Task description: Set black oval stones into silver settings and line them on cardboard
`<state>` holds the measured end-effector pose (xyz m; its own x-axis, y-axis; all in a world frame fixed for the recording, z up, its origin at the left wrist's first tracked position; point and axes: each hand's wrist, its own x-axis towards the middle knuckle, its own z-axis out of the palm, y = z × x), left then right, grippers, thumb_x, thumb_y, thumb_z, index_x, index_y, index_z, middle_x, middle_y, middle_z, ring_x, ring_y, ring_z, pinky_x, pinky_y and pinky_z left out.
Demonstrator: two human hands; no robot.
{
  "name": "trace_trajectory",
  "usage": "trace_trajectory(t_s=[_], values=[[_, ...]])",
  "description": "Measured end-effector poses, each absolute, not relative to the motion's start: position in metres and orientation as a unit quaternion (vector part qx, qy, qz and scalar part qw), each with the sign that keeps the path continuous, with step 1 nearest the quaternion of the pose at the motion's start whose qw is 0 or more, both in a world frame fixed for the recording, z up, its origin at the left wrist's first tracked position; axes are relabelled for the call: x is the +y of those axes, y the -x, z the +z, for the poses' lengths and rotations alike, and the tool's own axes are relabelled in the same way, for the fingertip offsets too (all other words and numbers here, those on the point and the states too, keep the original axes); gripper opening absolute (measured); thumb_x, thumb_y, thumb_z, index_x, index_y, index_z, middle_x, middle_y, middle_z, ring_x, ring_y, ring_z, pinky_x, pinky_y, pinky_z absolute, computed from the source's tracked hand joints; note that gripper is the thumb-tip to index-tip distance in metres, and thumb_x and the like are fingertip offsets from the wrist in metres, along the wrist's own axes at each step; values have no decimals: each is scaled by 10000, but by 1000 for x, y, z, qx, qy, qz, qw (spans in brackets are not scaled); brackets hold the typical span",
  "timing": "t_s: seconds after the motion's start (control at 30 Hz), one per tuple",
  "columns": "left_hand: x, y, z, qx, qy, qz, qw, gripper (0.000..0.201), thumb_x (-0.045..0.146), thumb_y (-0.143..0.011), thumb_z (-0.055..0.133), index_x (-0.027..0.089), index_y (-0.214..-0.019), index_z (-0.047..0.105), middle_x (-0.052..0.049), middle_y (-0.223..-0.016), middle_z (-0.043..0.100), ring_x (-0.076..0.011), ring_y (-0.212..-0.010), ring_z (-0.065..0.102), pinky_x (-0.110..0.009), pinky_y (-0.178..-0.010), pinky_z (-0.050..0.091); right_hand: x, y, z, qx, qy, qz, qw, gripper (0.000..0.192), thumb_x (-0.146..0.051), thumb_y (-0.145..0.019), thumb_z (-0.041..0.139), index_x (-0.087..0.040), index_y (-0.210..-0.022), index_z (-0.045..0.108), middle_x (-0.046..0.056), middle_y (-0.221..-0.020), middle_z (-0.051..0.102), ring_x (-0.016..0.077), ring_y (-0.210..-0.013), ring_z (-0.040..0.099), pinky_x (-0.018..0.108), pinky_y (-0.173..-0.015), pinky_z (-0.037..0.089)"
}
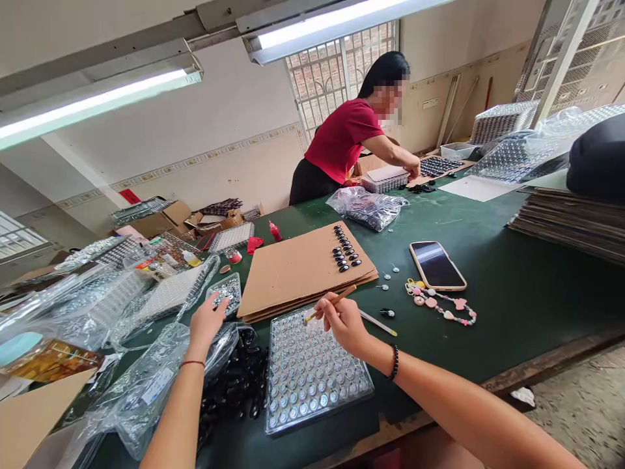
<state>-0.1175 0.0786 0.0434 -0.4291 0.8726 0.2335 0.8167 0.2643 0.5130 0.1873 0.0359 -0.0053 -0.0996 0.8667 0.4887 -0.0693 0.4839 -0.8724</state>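
Item: wooden stick, pinched in our right hand, tip over the blister tray on the green table. Left hand open on the bag of black stones. Step, we judge: filling cells; next needs a precise pick.

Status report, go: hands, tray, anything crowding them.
Right hand grips a thin stick over the clear tray. Left hand open by the small dish. Cardboard stack butts the tray's far edge.
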Motion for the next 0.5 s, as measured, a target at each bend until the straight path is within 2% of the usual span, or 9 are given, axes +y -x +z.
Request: trace_trajectory(t_s=[0.07, 0.17, 0.3, 0.4, 0.5], values=[[71, 86, 42, 749, -569, 328, 85, 419, 458, -693, 525, 153, -971, 597, 1, -534, 562, -176, -515, 529, -256, -543, 361, 37, -189, -5, -622, 319, 397, 595, 371, -385, -888, 319, -153, -704, 542, -2, -525, 515, 92, -437, 493, 204, -453, 390], [52, 26, 29, 671, -631, 336, 199, 330, 470, -697, 534, 149, -706, 605, 4, -520, 540, -140, -497, 502, -229, -511, 353, 40, -193, -4, -612, 324, 394, 604, 377, -400, -886, 313, -158, -700, 534, -2, -549, 519, 83, -417, 468, 201, -427, 373], [27, -21, 3, 593, -652, 319, 347, 290, 424, -706, 552, 141, -729, 614, 9, -525, 545, -119, -482, 491, -211, -474, 347, 40, -195, -8, -614, 327, 392, 602, 351, -392, -886, 320, -160, -725, 529, -4, -560, 512, 84, -418, 462, 200, -417, 367], [14, -28, -11, 558, -654, 330, 390, 249, 382, -726, 542, 150, -734, 631, 9, -523, 549, -113, -486, 495, -209, -477, 357, 34, -194, -13, -632, 332, 385, 585, 323, -361, -893, 314, -162, -752, 525, 0, -573, 515, 90, -430, 473, 203, -419, 375], [9, -28, -19, 552, -654, 326, 402, 221, 364, -682, 599, 148, -686, 645, 3, -536, 564, -107, -490, 487, -209, -480, 360, 29, -195, -17, -699, 322, 331, 546, 296, -322, -896, 309, -168, -770, 528, 17, -609, 539, 108, -498, 507, 216, -468, 401]])
